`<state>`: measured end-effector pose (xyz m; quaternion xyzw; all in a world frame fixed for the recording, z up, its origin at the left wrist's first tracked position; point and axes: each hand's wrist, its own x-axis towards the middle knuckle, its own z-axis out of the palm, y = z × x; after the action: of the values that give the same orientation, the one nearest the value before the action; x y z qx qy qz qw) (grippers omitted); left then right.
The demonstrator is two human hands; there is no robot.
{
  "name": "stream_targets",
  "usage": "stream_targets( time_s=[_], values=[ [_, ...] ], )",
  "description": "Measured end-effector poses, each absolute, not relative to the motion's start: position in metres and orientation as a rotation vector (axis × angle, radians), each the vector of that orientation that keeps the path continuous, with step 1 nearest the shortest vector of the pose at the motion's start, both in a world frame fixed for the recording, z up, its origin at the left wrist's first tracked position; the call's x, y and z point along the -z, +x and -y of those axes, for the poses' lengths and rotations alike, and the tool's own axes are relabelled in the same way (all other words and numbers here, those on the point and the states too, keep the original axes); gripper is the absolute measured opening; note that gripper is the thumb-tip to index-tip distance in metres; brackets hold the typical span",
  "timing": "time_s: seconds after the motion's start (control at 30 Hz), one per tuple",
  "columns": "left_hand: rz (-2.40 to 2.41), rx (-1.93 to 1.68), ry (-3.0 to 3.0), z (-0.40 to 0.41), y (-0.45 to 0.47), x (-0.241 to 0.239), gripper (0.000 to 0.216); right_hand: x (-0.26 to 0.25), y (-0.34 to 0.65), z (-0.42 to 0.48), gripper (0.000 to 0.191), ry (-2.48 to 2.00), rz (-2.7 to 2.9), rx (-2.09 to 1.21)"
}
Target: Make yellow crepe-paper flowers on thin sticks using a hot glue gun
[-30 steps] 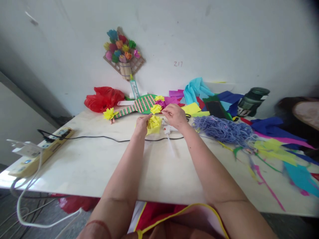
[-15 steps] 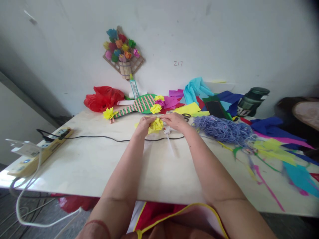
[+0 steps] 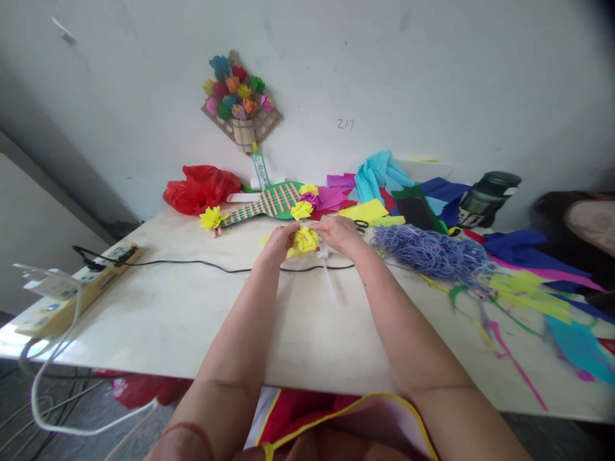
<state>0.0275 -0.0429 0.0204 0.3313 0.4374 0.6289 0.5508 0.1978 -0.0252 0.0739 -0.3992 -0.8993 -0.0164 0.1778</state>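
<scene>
A yellow crepe-paper flower (image 3: 306, 241) is low over the table between my two hands. My left hand (image 3: 280, 243) is closed on its left side. My right hand (image 3: 339, 233) reaches in from the right, fingertips pinched together at the flower's upper edge; what exactly they grip is too small to make out. Just below my right hand lies a small white object (image 3: 322, 254) with a translucent stick (image 3: 330, 282) pointing towards me. Behind my hands is a green lute-shaped craft (image 3: 281, 200) with pink strips and yellow paper flowers.
A power strip (image 3: 81, 291) sits at the left, its black cord (image 3: 206, 264) crossing the table. To the right are scissors (image 3: 361, 225), a purple string bundle (image 3: 432, 250), coloured paper (image 3: 379, 176) and a dark bottle (image 3: 490, 200). A red plastic bag (image 3: 202, 189) stands behind.
The view has shifted very slightly. My hands stay around the yellow flower, which shows a little more between my fingers.
</scene>
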Motion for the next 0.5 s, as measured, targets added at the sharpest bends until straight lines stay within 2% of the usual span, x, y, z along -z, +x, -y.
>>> stream_targets(
  time_s=[0.5],
  values=[
    [-1.043,-1.488,0.719,0.0397,0.0280,-0.0172,0.028,-0.0763,0.1967,0.0311,0.034,-1.086,2.596,0.293]
  ],
)
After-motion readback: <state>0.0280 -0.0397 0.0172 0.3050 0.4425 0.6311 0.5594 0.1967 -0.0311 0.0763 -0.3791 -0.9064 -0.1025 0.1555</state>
